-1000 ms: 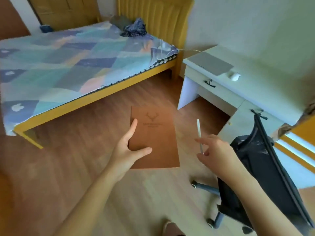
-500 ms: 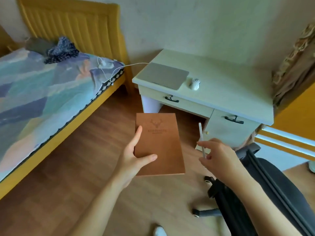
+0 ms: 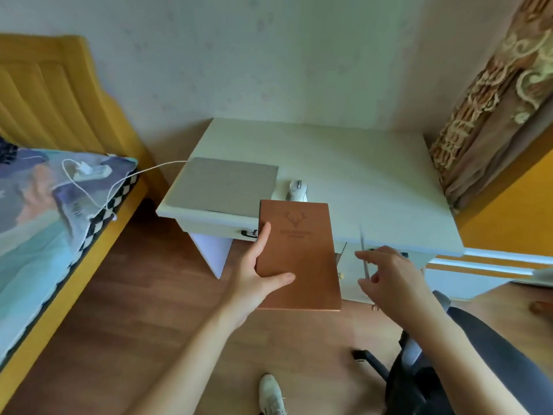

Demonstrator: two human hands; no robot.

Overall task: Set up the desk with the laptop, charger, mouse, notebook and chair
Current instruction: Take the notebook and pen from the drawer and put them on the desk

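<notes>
My left hand grips a brown notebook with a deer emblem, held flat in front of the white desk. Between the fingers of my right hand a thin white pen stands upright. A closed grey laptop lies at the desk's left end, and a white mouse sits just right of it. From the laptop a white cable runs left to the charger lying on the bed. The black chair is at the lower right, under my right forearm.
A yellow-framed bed with a patterned cover fills the left side. A patterned curtain hangs at the right of the desk. The desk has drawers with black handles. My white shoe stands on the wooden floor.
The view has swung right and closer to the desk. Both hands have come forward with the notebook and pen, and the notebook's far edge now overlaps the desk's front edge.
</notes>
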